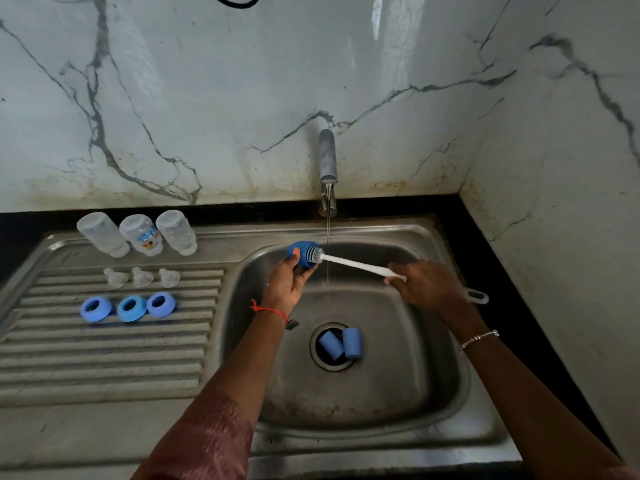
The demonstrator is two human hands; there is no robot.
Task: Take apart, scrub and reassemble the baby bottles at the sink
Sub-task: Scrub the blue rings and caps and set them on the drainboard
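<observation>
My left hand (285,284) grips a blue bottle cap (303,252) over the sink basin, its open mouth turned right. My right hand (427,284) holds the white handle of a bottle brush (353,265), whose grey bristle head sits in the cap's mouth. Two more blue caps (341,342) lie on the drain. On the draining board stand three clear bottles (140,233) upside down, with three clear teats (142,277) in front of them and three blue collar rings (130,308) nearer me.
The tap (328,168) runs a thin stream of water (327,265) into the steel sink (446,375), just right of the cap. A black counter edge (502,271) and marble walls close in the back and right. The ribbed draining board (104,358) lies left.
</observation>
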